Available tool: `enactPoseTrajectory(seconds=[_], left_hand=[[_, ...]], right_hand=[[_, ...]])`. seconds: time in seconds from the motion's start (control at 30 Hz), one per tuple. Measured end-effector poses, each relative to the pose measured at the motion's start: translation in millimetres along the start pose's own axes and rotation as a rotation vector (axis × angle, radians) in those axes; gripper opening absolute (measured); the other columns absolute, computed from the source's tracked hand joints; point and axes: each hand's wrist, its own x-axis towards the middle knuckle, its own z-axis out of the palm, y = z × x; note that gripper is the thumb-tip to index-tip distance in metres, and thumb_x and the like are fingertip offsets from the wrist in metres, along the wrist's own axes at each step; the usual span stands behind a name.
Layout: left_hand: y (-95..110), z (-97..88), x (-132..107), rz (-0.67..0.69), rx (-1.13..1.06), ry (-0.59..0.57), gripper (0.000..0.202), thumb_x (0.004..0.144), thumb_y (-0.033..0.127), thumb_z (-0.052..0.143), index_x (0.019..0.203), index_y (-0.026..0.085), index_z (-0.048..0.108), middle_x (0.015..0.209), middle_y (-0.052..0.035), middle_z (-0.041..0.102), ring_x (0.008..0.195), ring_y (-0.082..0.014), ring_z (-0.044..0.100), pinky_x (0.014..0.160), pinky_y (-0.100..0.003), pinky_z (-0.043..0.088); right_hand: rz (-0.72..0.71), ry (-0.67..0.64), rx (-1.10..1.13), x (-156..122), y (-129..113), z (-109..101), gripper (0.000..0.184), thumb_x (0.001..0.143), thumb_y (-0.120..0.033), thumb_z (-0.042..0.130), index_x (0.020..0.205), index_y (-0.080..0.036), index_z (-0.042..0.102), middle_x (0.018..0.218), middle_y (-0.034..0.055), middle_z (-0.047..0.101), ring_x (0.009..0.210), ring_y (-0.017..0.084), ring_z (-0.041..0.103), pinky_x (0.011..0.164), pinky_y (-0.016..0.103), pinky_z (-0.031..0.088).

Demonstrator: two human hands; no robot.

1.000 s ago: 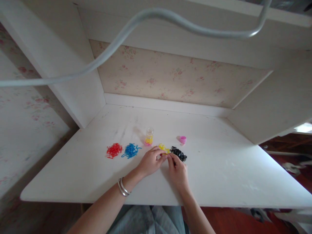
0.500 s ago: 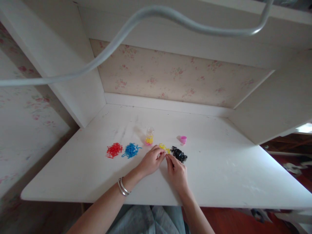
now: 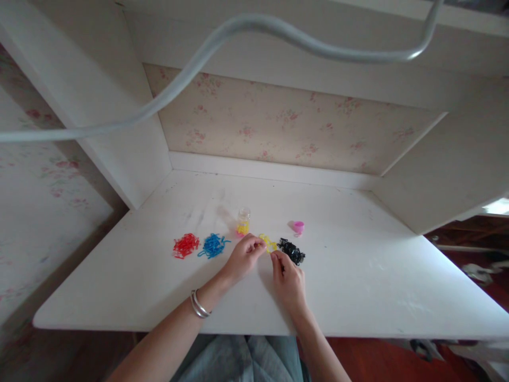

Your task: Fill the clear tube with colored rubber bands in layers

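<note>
My left hand (image 3: 246, 257) is closed in a pinch just left of a small group of yellow links (image 3: 270, 245). Facing it, my right hand (image 3: 290, 277) also pinches, its fingertips at the near side of the yellow links. Whatever sits in either pinch is too small to name. Behind my left hand stands a small clear jar (image 3: 244, 214), with yellow pieces and pink at its bottom. A pile of black links (image 3: 291, 251) lies just beyond my right hand. Left of my left hand are a blue pile (image 3: 213, 245) and a red pile (image 3: 185, 245) of similar small links.
A small pink cup-like piece (image 3: 298, 227) rests on the white desk (image 3: 358, 286) behind the black pile. Side panels and a papered back wall (image 3: 246, 116) enclose the desk. A pale cable (image 3: 254, 22) crosses the upper view.
My left hand has drawn slightly away to the left and up, widening the gap between my fingertips. More of the yellow links shows between my hands. My right hand has hardly moved.
</note>
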Motion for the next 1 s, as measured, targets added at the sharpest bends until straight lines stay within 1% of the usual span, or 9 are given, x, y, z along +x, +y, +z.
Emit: enactPoseTrajectory(seconds=[0.1, 0.2, 0.37, 0.47, 0.57, 0.63, 0.7, 0.83, 1.0], left_hand=[[0.0, -3.5, 1.2, -0.055, -0.034, 0.017, 0.029, 0.089, 0.042, 0.047, 0.088, 0.016, 0.061, 0.068, 0.0021, 0.054, 0.061, -0.0103, 0.048, 0.057, -0.022, 0.039], [-0.2, -5.3, 1.8, -0.091, -0.05, 0.032, 0.033, 0.089, 0.046, 0.046, 0.092, 0.016, 0.061, 0.066, 0.0022, 0.055, 0.059, -0.01, 0.048, 0.054, -0.021, 0.037], [-2.2, -2.1, 1.8, -0.109, -0.046, 0.004, 0.033, 0.086, 0.045, 0.051, 0.092, 0.016, 0.064, 0.073, -0.0006, 0.061, 0.063, -0.0111, 0.052, 0.056, -0.022, 0.039], [-3.7, 0.6, 1.9, -0.107, -0.033, -0.017, 0.029, 0.085, 0.042, 0.053, 0.089, 0.016, 0.065, 0.078, -0.0016, 0.062, 0.068, -0.0128, 0.054, 0.059, -0.023, 0.04], [-4.3, 1.2, 2.2, -0.092, -0.016, -0.047, 0.023, 0.082, 0.038, 0.057, 0.083, 0.016, 0.065, 0.079, -0.0016, 0.063, 0.073, -0.014, 0.055, 0.063, -0.024, 0.041], [-4.1, 0.5, 2.3, -0.078, -0.005, -0.06, 0.02, 0.081, 0.034, 0.057, 0.082, 0.016, 0.065, 0.08, -0.0014, 0.063, 0.074, -0.014, 0.055, 0.065, -0.024, 0.041], [-3.7, -0.5, 2.4, -0.067, 0.01, -0.062, 0.018, 0.082, 0.032, 0.056, 0.081, 0.016, 0.064, 0.079, -0.0008, 0.062, 0.073, -0.0134, 0.053, 0.065, -0.024, 0.04], [-3.4, -1.3, 2.6, -0.064, 0.047, -0.05, 0.013, 0.081, 0.028, 0.056, 0.076, 0.017, 0.061, 0.071, 0.0014, 0.058, 0.066, -0.0125, 0.05, 0.06, -0.024, 0.038], [-3.9, -0.8, 3.9, -0.045, 0.076, -0.042, 0.013, 0.079, 0.025, 0.056, 0.069, 0.017, 0.056, 0.067, 0.0029, 0.053, 0.061, -0.0113, 0.047, 0.058, -0.024, 0.035]], right_hand=[[0.075, 0.039, 0.028, 1.5, 0.2, -1.4, 0.037, 0.096, -0.043, 0.038, 0.097, -0.018, 0.065, 0.084, 0.0048, 0.072, 0.065, 0.015, 0.064, 0.059, 0.023, 0.042], [0.125, 0.055, 0.053, 1.6, 0.1, -2.9, 0.04, 0.095, -0.046, 0.037, 0.098, -0.018, 0.065, 0.084, 0.0064, 0.072, 0.064, 0.016, 0.063, 0.06, 0.024, 0.043], [0.159, 0.102, 0.138, 0.8, -2.9, -4.5, 0.041, 0.093, -0.049, 0.041, 0.097, -0.017, 0.067, 0.084, 0.007, 0.071, 0.064, 0.016, 0.061, 0.061, 0.024, 0.044], [0.196, 0.157, 0.198, 9.2, -12.9, -10.3, 0.042, 0.091, -0.05, 0.044, 0.095, -0.017, 0.068, 0.076, 0.0051, 0.069, 0.059, 0.015, 0.058, 0.055, 0.023, 0.043], [0.153, 0.179, 0.221, 30.2, -32.0, -19.6, 0.039, 0.09, -0.049, 0.046, 0.091, -0.017, 0.069, 0.064, 0.0004, 0.063, 0.052, 0.011, 0.052, 0.051, 0.02, 0.039], [0.104, 0.158, 0.21, 49.2, -47.1, -23.9, 0.038, 0.09, -0.048, 0.047, 0.09, -0.018, 0.069, 0.058, -0.0023, 0.059, 0.05, 0.01, 0.049, 0.05, 0.019, 0.037], [0.068, 0.126, 0.206, 68.4, -60.7, -24.3, 0.038, 0.09, -0.048, 0.046, 0.089, -0.017, 0.069, 0.056, -0.0031, 0.057, 0.049, 0.009, 0.048, 0.049, 0.019, 0.035], [-0.012, 0.053, 0.152, 96.7, -77.7, -14.2, 0.04, 0.091, -0.048, 0.043, 0.089, -0.018, 0.069, 0.058, -0.0017, 0.06, 0.052, 0.012, 0.054, 0.052, 0.02, 0.036], [-0.073, 0.025, 0.071, 108.7, -84.5, 1.6, 0.04, 0.092, -0.047, 0.04, 0.091, -0.02, 0.07, 0.059, -0.0011, 0.062, 0.053, 0.013, 0.056, 0.054, 0.021, 0.037]])
